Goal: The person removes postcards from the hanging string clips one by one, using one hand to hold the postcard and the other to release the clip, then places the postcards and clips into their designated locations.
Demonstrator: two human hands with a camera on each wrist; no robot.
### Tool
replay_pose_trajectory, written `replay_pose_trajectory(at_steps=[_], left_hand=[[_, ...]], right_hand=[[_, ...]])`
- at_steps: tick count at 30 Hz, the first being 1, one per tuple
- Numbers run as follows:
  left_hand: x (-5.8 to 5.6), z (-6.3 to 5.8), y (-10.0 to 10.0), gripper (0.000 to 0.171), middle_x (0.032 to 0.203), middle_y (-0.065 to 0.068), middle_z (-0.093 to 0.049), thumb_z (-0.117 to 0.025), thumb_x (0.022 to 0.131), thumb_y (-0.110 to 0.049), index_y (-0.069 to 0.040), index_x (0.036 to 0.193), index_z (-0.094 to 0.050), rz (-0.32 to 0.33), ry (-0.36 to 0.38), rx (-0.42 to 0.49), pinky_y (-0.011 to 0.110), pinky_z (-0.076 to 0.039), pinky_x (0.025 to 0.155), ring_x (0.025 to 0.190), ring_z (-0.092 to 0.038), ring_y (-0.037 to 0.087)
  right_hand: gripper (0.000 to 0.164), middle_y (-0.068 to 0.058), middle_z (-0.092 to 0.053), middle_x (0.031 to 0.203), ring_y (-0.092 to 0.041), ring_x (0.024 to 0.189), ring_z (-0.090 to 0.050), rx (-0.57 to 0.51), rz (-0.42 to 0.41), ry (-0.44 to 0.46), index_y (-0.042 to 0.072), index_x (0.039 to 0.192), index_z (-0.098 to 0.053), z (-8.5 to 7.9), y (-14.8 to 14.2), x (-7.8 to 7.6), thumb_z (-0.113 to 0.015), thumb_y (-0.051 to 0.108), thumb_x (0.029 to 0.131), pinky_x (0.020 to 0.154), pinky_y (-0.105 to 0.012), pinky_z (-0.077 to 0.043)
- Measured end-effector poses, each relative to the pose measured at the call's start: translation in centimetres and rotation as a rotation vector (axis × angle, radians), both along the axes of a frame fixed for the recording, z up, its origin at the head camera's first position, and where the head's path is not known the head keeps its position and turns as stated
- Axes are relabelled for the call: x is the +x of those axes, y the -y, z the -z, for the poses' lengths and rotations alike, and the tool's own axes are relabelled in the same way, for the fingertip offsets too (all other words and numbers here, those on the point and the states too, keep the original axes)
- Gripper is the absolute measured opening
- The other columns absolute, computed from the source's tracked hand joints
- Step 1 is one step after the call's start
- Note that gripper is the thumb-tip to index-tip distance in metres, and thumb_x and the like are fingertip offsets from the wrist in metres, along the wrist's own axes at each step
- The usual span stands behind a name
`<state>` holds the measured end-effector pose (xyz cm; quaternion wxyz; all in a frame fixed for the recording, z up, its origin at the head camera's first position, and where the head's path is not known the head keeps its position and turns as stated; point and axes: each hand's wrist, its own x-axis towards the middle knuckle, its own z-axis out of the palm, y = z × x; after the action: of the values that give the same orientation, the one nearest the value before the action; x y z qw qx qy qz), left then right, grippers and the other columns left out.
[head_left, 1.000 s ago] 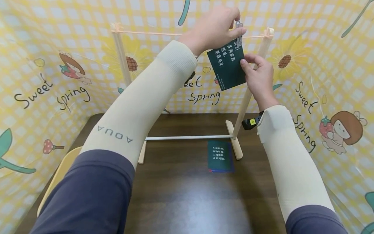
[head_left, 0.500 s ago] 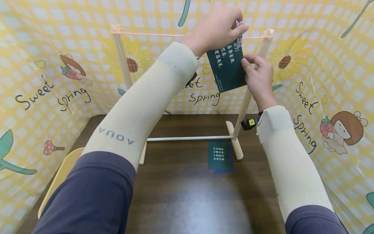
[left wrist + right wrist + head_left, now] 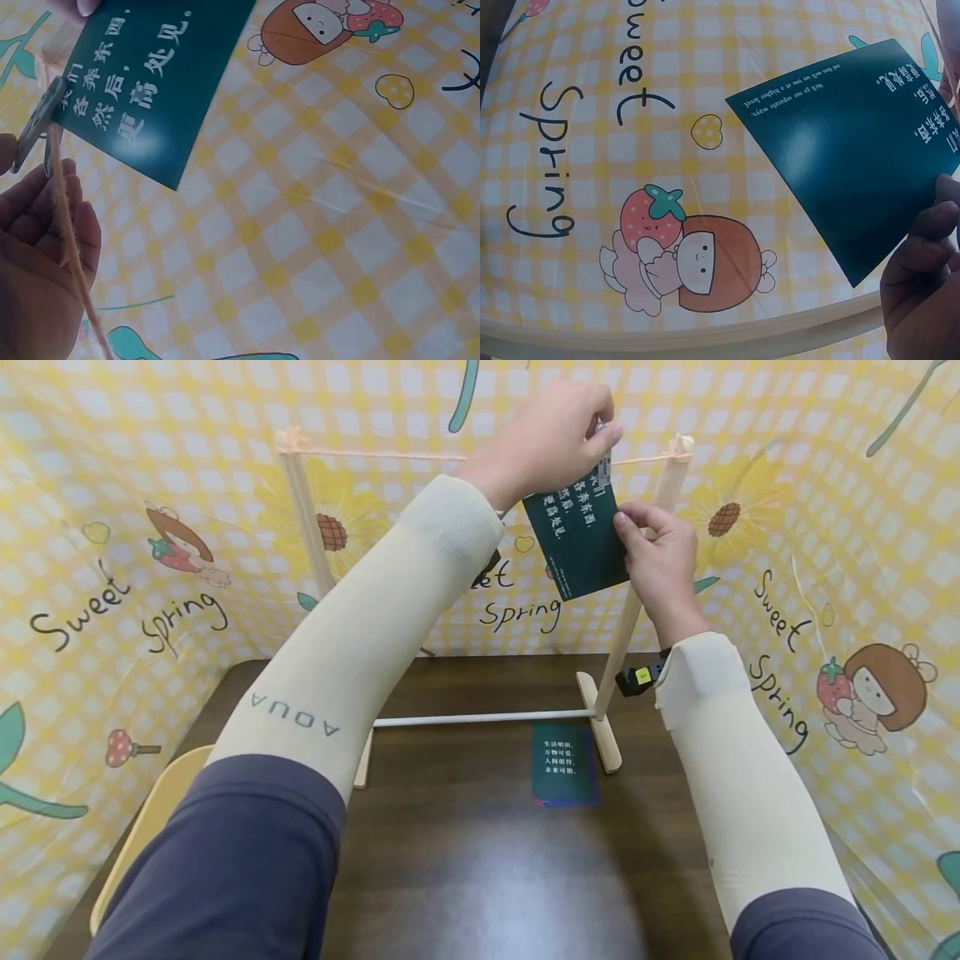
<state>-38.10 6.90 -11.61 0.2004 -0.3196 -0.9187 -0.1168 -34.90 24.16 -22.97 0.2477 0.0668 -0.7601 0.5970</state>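
My left hand (image 3: pixel 558 439) is up at the pink string (image 3: pixel 390 454) and pinches a small clear clip (image 3: pixel 604 470) between thumb and fingers. That clip (image 3: pixel 39 124) sits at the corner of a dark green card (image 3: pixel 581 543) with white lettering, where the string (image 3: pixel 71 247) passes. Part of the clip is hidden by my fingers. My right hand (image 3: pixel 663 556) pinches the card's right edge between thumb and fingers. In the right wrist view the card (image 3: pixel 840 157) hangs tilted, with my right hand (image 3: pixel 930 270) at its lower right edge.
The string runs between two posts of a wooden frame (image 3: pixel 615 647) with a white lower bar (image 3: pixel 480 717). Below, a small stack of cards (image 3: pixel 562 777) lies on the dark table (image 3: pixel 465 852). A yellow tray (image 3: pixel 153 827) is partly hidden by my left arm. Patterned cloth (image 3: pixel 225 410) surrounds the table.
The card has turned slightly, its lower edge dropping a little. Both hands keep their holds on the clip and the card. The head view has shifted slightly.
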Motion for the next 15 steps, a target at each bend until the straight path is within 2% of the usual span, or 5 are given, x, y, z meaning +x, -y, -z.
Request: replay_pose_trajectory(at_steps=[5, 9, 15], left_hand=[[0.19, 0.07, -0.06, 0.045, 0.105, -0.002, -0.054, -0.034, 0.104, -0.042, -0.014, 0.134, -0.054, 0.02, 0.012, 0.036, 0.019, -0.039, 0.075, 0.086, -0.047, 0.008], [0.25, 0.17, -0.26, 0.042, 0.103, -0.002, -0.053, -0.036, 0.104, -0.04, -0.013, 0.128, -0.057, 0.044, 0.033, 0.071, 0.019, -0.039, 0.075, 0.085, -0.047, 0.008], [0.29, 0.15, -0.19, 0.039, 0.1, -0.002, -0.053, -0.038, 0.104, -0.039, -0.013, 0.124, -0.059, 0.042, 0.048, 0.106, 0.019, -0.04, 0.074, 0.084, -0.048, 0.008]], right_hand=[[0.025, -0.004, -0.062, 0.095, -0.012, 0.053, -0.046, 0.013, 0.012, 0.003, 0.013, 0.108, -0.074, -0.02, 0.08, 0.17, -0.067, 0.029, 0.091, 0.052, -0.021, -0.037], [0.025, -0.004, -0.06, 0.097, -0.012, 0.053, -0.046, -0.009, 0.019, 0.014, 0.012, 0.106, -0.074, -0.07, 0.07, 0.28, -0.068, 0.03, 0.089, 0.052, -0.022, -0.037], [0.026, -0.004, -0.059, 0.099, -0.013, 0.055, -0.046, -0.009, 0.016, 0.016, 0.011, 0.105, -0.073, -0.11, 0.35, 0.23, -0.067, 0.031, 0.088, 0.054, -0.023, -0.037]])
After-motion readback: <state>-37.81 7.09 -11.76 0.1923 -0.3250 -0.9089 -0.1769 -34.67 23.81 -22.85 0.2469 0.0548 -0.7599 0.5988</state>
